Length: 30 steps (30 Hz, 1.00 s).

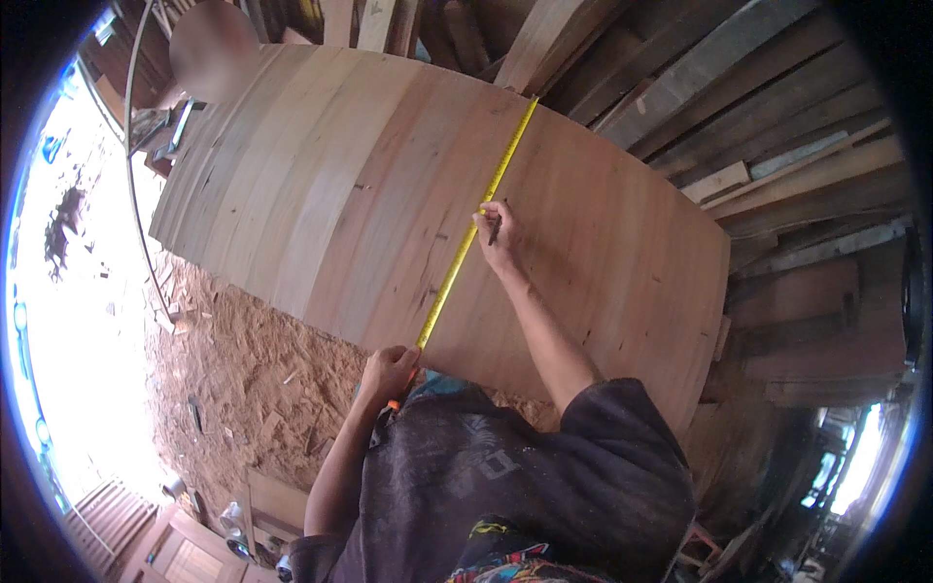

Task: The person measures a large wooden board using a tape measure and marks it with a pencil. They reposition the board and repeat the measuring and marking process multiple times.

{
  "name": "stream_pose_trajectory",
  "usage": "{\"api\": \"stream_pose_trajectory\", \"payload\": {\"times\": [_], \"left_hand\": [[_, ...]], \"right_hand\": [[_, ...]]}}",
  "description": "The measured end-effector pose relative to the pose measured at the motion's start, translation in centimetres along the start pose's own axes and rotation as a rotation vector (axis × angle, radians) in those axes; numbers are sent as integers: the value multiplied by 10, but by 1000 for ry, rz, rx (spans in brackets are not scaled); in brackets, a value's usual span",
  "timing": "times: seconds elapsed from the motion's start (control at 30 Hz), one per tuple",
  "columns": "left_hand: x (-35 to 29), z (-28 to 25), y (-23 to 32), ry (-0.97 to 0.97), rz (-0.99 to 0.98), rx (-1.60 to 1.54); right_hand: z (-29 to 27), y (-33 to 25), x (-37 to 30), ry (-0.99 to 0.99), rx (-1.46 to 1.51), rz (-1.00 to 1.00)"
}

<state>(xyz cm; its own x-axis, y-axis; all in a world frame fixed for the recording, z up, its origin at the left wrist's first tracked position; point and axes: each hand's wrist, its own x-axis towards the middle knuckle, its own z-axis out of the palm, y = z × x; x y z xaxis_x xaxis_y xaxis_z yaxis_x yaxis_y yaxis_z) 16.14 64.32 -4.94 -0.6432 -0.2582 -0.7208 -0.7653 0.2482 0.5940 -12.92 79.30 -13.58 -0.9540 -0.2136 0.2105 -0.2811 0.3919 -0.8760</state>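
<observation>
A large wooden panel [603, 243] made of joined boards lies in front of me. Across its width runs the yellow blade of a tape measure [449, 282], stretched from the far edge to the near edge. My left hand [391, 369] is closed round the tape's orange case at the near edge; most of the case is hidden by the fingers. Around the middle of the blade, my right hand [498, 233] pinches a thin dark marking stick, perhaps a pencil [495, 233], with its fingers at the tape's edge.
Stacked timber boards [777, 117] crowd the far right, close to the panel's edge. Sawdust and wood scraps [253, 379] cover the ground at left. A thin pale hose or cable [132, 146] hangs at far left, near a blurred shape, perhaps a person [214, 49]. A panelled wooden piece [185, 554] lies at lower left.
</observation>
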Motion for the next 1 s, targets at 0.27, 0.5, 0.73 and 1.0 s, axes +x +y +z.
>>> {"api": "stream_pose_trajectory", "payload": {"times": [0.27,0.5,0.73,1.0], "left_hand": [[-5,19,-11,96,1,-35],[0,29,-16,157,17,21],[-3,41,-24,191,-118,-45],[-21,39,-17,176,-257,-193]], "right_hand": [[-5,-3,8,-184,-64,-38],[-7,5,10,-175,-23,-161],[-23,7,6,-402,102,64],[-39,-11,16,-447,316,237]]}}
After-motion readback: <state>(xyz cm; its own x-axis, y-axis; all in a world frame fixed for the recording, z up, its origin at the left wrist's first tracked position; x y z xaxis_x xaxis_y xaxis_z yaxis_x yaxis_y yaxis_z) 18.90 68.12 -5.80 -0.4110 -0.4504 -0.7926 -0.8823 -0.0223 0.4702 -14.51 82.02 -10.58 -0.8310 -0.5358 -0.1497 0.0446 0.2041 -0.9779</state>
